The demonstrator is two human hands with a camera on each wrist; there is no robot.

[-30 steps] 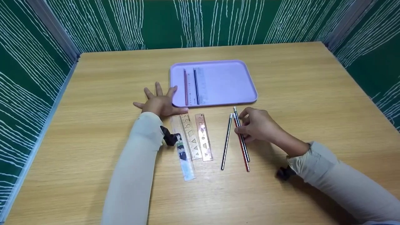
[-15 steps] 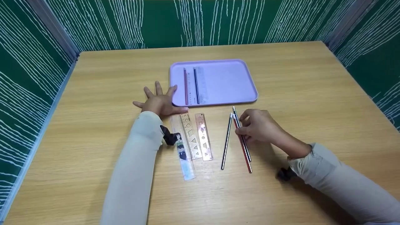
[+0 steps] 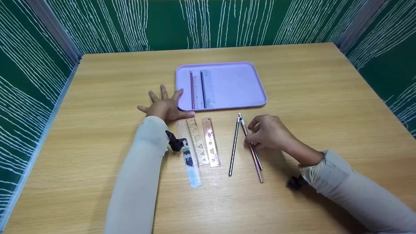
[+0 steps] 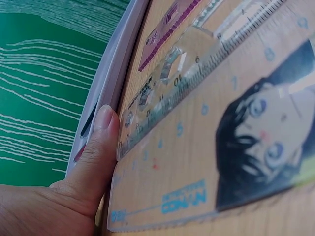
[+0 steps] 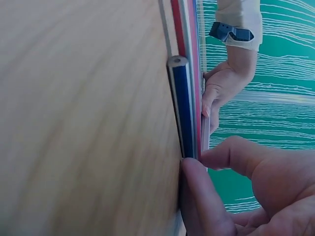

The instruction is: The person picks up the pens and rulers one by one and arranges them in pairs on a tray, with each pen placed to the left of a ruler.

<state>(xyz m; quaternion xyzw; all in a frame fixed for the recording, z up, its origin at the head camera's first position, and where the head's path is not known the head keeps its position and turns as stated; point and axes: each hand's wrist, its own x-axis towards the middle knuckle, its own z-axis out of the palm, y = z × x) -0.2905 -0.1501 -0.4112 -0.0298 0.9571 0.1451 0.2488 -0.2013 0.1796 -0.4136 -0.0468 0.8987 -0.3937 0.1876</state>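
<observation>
My right hand (image 3: 268, 131) pinches a red pencil (image 5: 179, 29) and a dark blue pencil (image 5: 183, 108) together between thumb and fingers, close over the table. Just left of them lies a dark striped pencil (image 3: 234, 148), its eraser end near theirs. With fingers spread, my left hand (image 3: 165, 109) rests at the near left corner of the lilac tray (image 3: 234, 84). Its thumb (image 4: 96, 147) lies along the tray's edge, at the ends of a clear ruler with a cartoon picture (image 3: 191, 165) and a yellowish stencil ruler (image 3: 200, 144). Beside these is a pink stencil ruler (image 3: 211, 143).
In the tray's left half lie a red pencil (image 3: 192, 91), a dark pencil (image 3: 203, 91) and clear rulers (image 3: 209, 89). Green walls with white streaks (image 3: 169, 26) stand around the wooden table (image 3: 302, 81) on its far and side edges.
The two pencils in my right hand have turned slightly: their eraser ends moved left, their lower ends right and nearer me. My left hand stays in place.
</observation>
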